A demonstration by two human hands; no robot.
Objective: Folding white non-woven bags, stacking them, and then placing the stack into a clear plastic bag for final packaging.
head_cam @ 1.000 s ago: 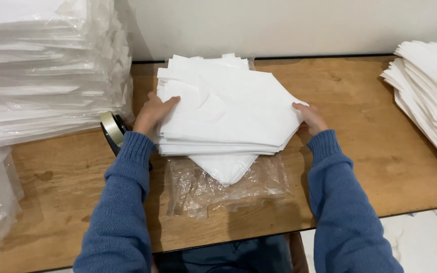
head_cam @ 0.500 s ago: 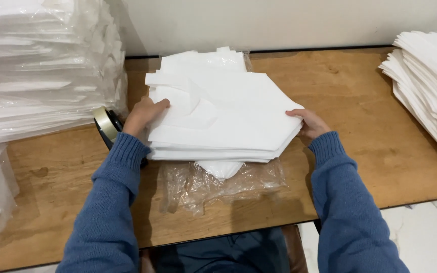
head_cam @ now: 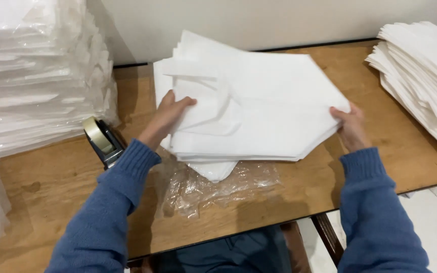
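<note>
While both hands clasp it from opposite sides, the stack of white folded sheets sits between them, over the middle of the table. The left hand grips the stack's left edge, its fingers curled over the top sheets and its thumb up along the side; whether a finger reaches underneath is hidden. The right hand pinches the stack's right corner, thumb on top, fingers tucked below. The stack lies slightly skewed, its near edge angled toward the right hand, and its near layers hang over a clear crumpled bag that lies on the wood just in front. A white tip of one more sheet pokes out under the stack onto that bag. Whether the stack rests on the table or is lifted off it cannot be told.

The table is brown wood, set against a pale wall. At the left stands a tall pile of wrapped packs, with a tape dispenser just beside its foot and near the left wrist. At the right edge lies another loose white pile, well apart from the right hand.
</note>
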